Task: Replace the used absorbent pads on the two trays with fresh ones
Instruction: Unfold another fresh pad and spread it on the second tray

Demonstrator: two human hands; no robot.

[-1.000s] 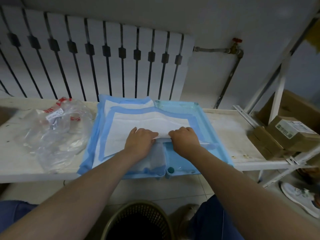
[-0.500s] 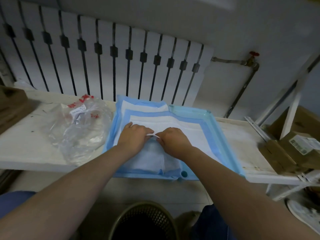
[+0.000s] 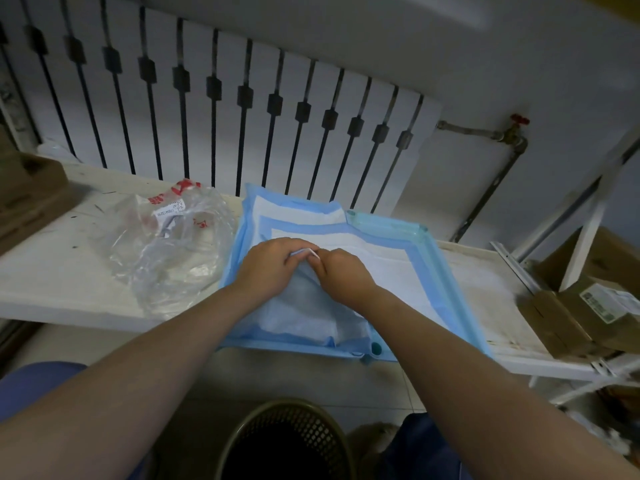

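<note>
On the pale blue plastic tray [image 3: 426, 237] atop the white table [image 3: 52, 282], my left hand [image 3: 273, 268] and right hand [image 3: 346, 275] pinch the white, blue-bordered absorbent pad [image 3: 398, 268] by its raised edge between their fingers [image 3: 294, 249], seemingly peeling it off, so I judge the next move is a clean lift clear.
</note>
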